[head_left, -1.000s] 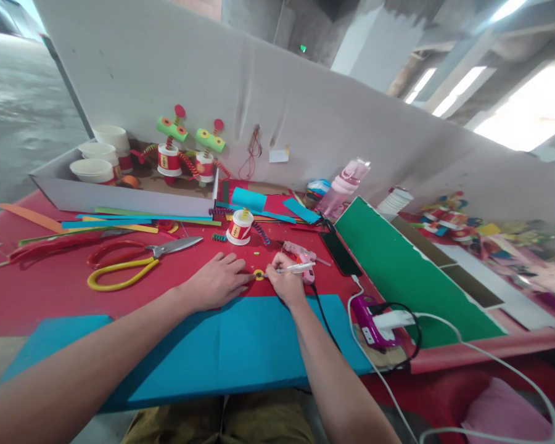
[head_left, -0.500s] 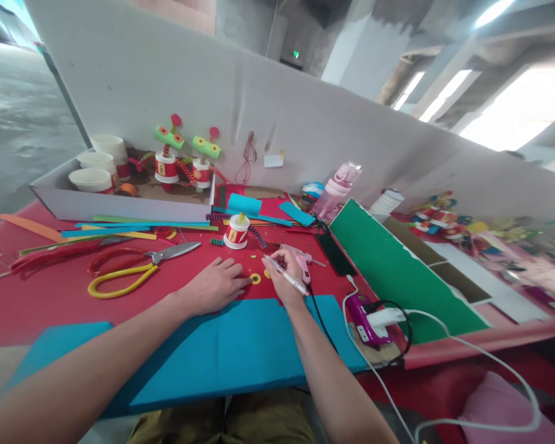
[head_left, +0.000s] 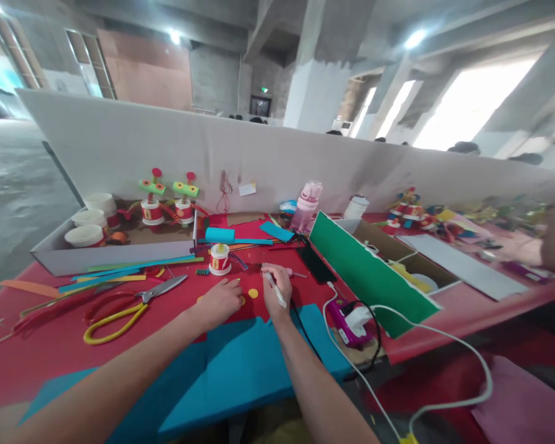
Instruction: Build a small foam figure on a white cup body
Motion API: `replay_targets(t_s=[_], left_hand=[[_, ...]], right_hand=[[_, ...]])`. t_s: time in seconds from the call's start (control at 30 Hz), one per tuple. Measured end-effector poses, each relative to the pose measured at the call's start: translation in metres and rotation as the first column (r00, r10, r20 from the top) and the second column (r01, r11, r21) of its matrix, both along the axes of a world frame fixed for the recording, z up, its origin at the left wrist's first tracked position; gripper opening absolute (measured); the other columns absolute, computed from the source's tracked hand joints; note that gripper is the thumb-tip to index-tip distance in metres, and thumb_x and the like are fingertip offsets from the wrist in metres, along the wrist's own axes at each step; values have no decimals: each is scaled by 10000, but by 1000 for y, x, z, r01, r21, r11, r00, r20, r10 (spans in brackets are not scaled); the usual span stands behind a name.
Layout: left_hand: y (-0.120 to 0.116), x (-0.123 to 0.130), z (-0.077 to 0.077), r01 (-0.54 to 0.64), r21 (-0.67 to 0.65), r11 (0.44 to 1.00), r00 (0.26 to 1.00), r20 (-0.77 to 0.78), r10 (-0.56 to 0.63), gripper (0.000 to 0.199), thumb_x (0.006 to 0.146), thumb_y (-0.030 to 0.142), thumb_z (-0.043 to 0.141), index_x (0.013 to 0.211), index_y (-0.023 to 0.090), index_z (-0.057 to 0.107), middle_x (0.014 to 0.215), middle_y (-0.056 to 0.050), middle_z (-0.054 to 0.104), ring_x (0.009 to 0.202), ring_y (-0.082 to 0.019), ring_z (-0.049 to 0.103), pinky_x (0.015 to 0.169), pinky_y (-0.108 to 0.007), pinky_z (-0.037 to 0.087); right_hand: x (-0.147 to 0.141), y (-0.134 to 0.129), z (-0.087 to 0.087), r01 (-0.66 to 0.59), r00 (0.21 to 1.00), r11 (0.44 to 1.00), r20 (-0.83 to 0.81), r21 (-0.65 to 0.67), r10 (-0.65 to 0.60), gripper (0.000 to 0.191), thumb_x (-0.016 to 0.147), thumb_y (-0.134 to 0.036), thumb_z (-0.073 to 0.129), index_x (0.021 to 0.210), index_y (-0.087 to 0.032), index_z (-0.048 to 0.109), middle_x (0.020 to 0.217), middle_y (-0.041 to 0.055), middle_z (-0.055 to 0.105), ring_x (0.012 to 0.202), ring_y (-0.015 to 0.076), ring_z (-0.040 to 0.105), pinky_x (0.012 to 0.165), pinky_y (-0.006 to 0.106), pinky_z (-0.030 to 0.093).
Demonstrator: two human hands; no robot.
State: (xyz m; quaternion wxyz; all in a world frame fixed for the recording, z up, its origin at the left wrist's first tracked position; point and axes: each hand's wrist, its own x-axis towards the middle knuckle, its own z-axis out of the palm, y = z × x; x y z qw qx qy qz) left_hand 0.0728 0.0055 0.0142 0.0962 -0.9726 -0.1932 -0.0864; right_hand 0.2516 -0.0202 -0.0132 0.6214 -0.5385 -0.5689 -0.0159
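Observation:
My left hand (head_left: 221, 302) is low over the red tabletop, its fingertips drawn together at a tiny yellow paper piece (head_left: 239, 280). A white pen (head_left: 275, 290) lies in my closed right hand (head_left: 280, 285), which also covers the handle side of a pink glue gun (head_left: 290, 271); whether it grips the gun is hidden. Between the hands lie yellow paper discs (head_left: 253, 293), one partly under my left fingers. Just beyond stands a red-and-white paper cup (head_left: 220, 260) with coiled purple paper arms. A small green coil (head_left: 202, 272) lies left of it.
Red-and-yellow scissors (head_left: 136, 308) and paper strips lie left. Behind them, a white box (head_left: 111, 254) holds cups and two finished figures (head_left: 152, 211). To the right are a phone (head_left: 317, 264), a purple power strip (head_left: 346, 327) with cables, and a green-sided box (head_left: 370, 277).
My left hand has moved forward to the tiny yellow piece. My right hand, still with the pen, has shifted right and forward over the glue gun. The camera view has tilted up.

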Motion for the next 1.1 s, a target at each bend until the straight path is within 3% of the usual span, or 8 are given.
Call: replay_targets(t_s=[0.23,0.33,0.43,0.57,0.73,0.87,0.97,1.1], left_hand=[[1,-4,-9,-102,-112,988,946,295,131,170,848,118,568,750,160,701,762,-78,677,817,-210,604,773,-330,458],[6,-22,-12,-162,-435,886,691,591,416,134,841,201,587,855,179,719,839,-58,718,804,-190,634,747,-295,488],[12,-36,-13,-84,-701,708,376,636,674,216,805,343,638,901,173,730,801,-46,730,726,-177,650,659,-261,496],[17,-44,-12,41,-795,605,190,601,776,291,735,395,690,886,151,739,691,-31,708,633,-152,626,598,-230,475],[20,-45,-13,103,-796,597,161,605,780,311,716,414,710,879,151,745,653,-23,690,590,-133,604,573,-215,460],[19,-45,-15,95,-798,595,194,601,776,317,724,422,701,883,151,746,647,-21,687,591,-134,600,565,-212,452],[18,-44,-15,68,-794,605,238,601,763,296,738,407,684,873,152,749,667,-20,698,599,-136,601,568,-212,449],[16,-41,-13,69,-775,628,293,617,730,271,755,391,664,868,163,757,730,-29,725,656,-157,630,600,-223,468]], right_hand=[[2,-1,-1,-35,999,999,-1,-19,35,201,865,-135,470,865,-190,664,957,86,649,995,198,600,920,344,472],[-1,1,-6,-164,981,979,88,-119,175,198,848,-128,473,872,-194,658,940,76,618,949,198,589,879,324,474],[-9,0,-9,-277,930,919,161,-279,329,217,836,-106,469,911,-189,655,961,72,598,875,180,587,800,275,477],[-28,-3,-6,-263,884,840,229,-475,407,266,895,-106,415,988,-209,642,1035,50,604,910,161,581,805,241,460],[-46,-6,-2,-224,761,818,429,-529,486,307,891,-80,448,1097,-206,636,1179,72,591,1084,185,538,905,263,438],[-29,-9,4,-39,841,829,429,-558,329,308,896,-71,453,1130,-174,624,1114,97,615,1039,185,568,886,263,446],[-12,-12,15,119,836,726,462,-677,294,158,882,-178,562,1000,-155,665,1038,107,639,918,193,614,802,262,463],[-9,-9,30,212,679,652,589,-728,437,98,809,-189,653,878,-146,708,990,132,680,881,228,654,758,279,465]])
